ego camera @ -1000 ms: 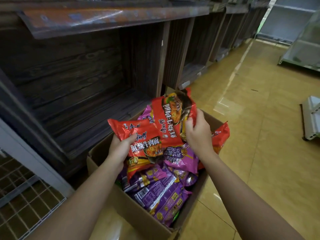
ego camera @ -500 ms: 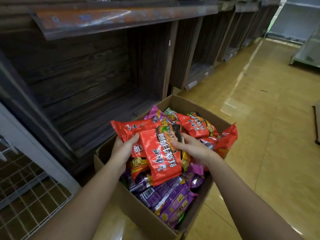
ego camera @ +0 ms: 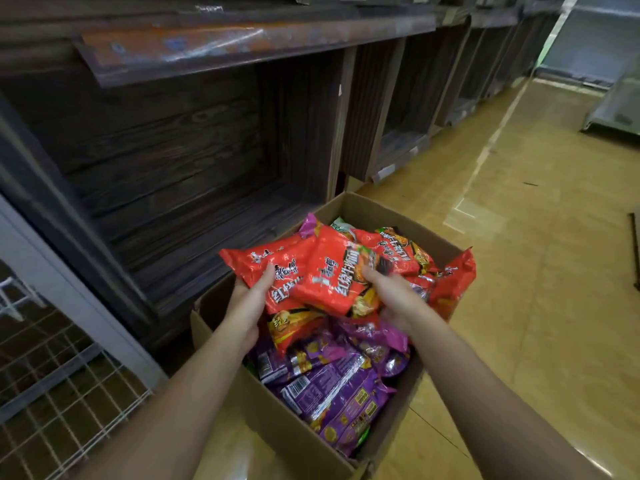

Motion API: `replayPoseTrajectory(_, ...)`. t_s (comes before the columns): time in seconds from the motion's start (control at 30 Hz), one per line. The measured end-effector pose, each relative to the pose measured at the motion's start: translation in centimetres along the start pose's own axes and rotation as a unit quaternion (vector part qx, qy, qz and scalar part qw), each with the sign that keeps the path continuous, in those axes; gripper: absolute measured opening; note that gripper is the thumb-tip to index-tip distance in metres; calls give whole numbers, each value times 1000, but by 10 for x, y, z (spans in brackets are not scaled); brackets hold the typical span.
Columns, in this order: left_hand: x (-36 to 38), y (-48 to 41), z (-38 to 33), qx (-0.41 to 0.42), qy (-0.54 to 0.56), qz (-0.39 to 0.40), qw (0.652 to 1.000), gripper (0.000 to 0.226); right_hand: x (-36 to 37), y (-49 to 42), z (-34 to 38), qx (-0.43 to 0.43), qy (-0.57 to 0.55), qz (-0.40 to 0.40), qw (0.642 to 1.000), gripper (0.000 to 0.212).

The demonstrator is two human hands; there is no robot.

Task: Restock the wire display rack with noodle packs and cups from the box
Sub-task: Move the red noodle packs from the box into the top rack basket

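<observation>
I'm at the picking-up step: stock is being gathered over the box (ego camera: 277,420), and nothing has gone to the wire rack (ego camera: 52,393) yet, which shows at the lower left, well apart from the hands. My left hand (ego camera: 249,299) grips a red pack (ego camera: 273,268), thumb laid across its top face and fingers hidden beneath, holding it just above the heap. A second red pack (ego camera: 329,282) lies overlapping the first, and my right hand (ego camera: 391,296) is on its right side. That hand is blurred, so I cannot tell whether the fingers are curled round the pack or only pressing it. More red packs fill the far end of the box, and the purple packs (ego camera: 339,393) fill the near end. I see no cups from here. The wooden shelf (ego camera: 207,150) stands just beyond the box. As I judge it, the next move calls for settling the two packs into one firm stack between both hands, then lifting clear of the box rim and swinging left and down toward the rack. The wrappers look slick, so the upper pack could slide off unless I keep it pinned during the turn.
</observation>
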State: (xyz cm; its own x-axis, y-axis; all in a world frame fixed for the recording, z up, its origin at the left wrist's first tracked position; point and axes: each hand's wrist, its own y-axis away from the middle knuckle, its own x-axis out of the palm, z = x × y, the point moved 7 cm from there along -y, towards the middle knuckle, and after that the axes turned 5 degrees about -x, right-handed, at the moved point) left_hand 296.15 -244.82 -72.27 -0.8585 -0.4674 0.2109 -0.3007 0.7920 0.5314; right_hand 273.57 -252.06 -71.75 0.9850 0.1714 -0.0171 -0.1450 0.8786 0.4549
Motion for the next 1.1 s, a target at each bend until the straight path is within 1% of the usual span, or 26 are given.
replayPoseTrajectory(0.07, 3, -1, 1, 14, 0, -9, 1000, 65, 13, 8, -23, 54, -48, -23, 997, 35)
replayPoseTrajectory(0.13, 12, 3, 0, 23, -6, 2, 1000, 69, 28, 13, -36, 70, -34, -23, 997, 40)
replayPoseTrajectory(0.17, 16, 5, 0, 27, -1, 13, 1000, 72, 35, 16, -40, 77, -9, -18, 997, 42)
replayPoseTrajectory(0.2, 20, 8, -1, 31, 2, 26, 999, 81, 39, 20, -42, 85, 21, -14, 996, 44)
replayPoseTrajectory(0.27, 24, 9, -3, 52, -30, 47, 997, 112, 43, 24, -41, 94, 113, 3, 989, 54)
replayPoseTrajectory(0.3, 25, 8, -3, 63, -56, 52, 995, 118, 42, 24, -40, 99, 168, 14, 981, 63)
replayPoseTrajectory(0.33, 24, 6, -2, 69, -79, 53, 993, 115, 39, 25, -37, 97, 235, 24, 967, 71)
replayPoseTrajectory(0.37, 24, 3, -1, 70, -96, 56, 991, 108, 33, 25, -31, 84, 316, 29, 945, 76)
replayPoseTrajectory(0.4, 24, 1, 1, 71, -106, 58, 990, 100, 24, 24, -22, 57, 412, 17, 909, 78)
replayPoseTrajectory(0.43, 23, 0, 0, 74, -114, 58, 989, 95, 13, 21, -10, 21, 507, -14, 861, 75)
replayPoseTrajectory(0.47, 22, -1, 0, 81, -125, 60, 987, 93, 3, 20, 3, -16, 577, -58, 815, 71)
replayPoseTrajectory(0.5, 21, -1, -1, 88, -137, 64, 985, 94, -6, 15, 12, -57, 601, -101, 791, 70)
replayPoseTrajectory(0.53, 21, -1, -1, 96, -147, 72, 982, 96, -11, 10, 16, -96, 570, -126, 806, 72)
replayPoseTrajectory(0.57, 20, 0, -1, 99, -153, 81, 980, 97, -14, 3, 17, -127, 493, -118, 853, 77)
replayPoseTrajectory(0.6, 20, 1, -1, 100, -154, 92, 979, 96, -13, -2, 14, -140, 388, -84, 907, 82)
replayPoseTrajectory(0.63, 20, 3, -1, 97, -151, 103, 978, 94, -8, -6, 9, -141, 288, -39, 947, 83)
replayPoseTrajectory(0.67, 20, 5, -1, 91, -146, 113, 978, 91, 0, -3, 7, -133, 213, 9, 968, 76)
replayPoseTrajectory(0.73, 21, 9, 0, 72, -136, 139, 978, 88, 14, 3, 1, -106, 143, 78, 981, 56)
replayPoseTrajectory(0.77, 23, 11, 1, 58, -132, 154, 978, 87, 17, 5, -3, -96, 119, 93, 984, 55)
replayPoseTrajectory(0.83, 27, 15, 1, 32, -127, 182, 975, 81, 22, 10, -6, -69, 59, 104, 990, 48)
replayPoseTrajectory(0.9, 30, 19, 0, 20, -120, 193, 974, 65, 24, 12, -7, -51, 18, 100, 994, 40)
replayPoseTrajectory(0.93, 31, 22, -3, 19, -116, 189, 975, 59, 23, 12, -7, -46, 15, 89, 995, 43)
replayPoseTrajectory(0.97, 32, 23, -5, 21, -116, 177, 977, 53, 23, 13, -6, -50, 13, 75, 996, 51)
replayPoseTrajectory(1.03, 35, 23, -11, 29, -135, 138, 981, 41, 19, 14, -1, -74, 4, 30, 997, 64)
replayPoseTrajectory(1.07, 37, 23, -14, 34, -149, 116, 981, 37, 17, 14, 1, -85, -7, 9, 996, 64)
replayPoseTrajectory(1.1, 39, 23, -16, 38, -163, 97, 981, 40, 16, 15, 2, -100, -17, -6, 995, 62)
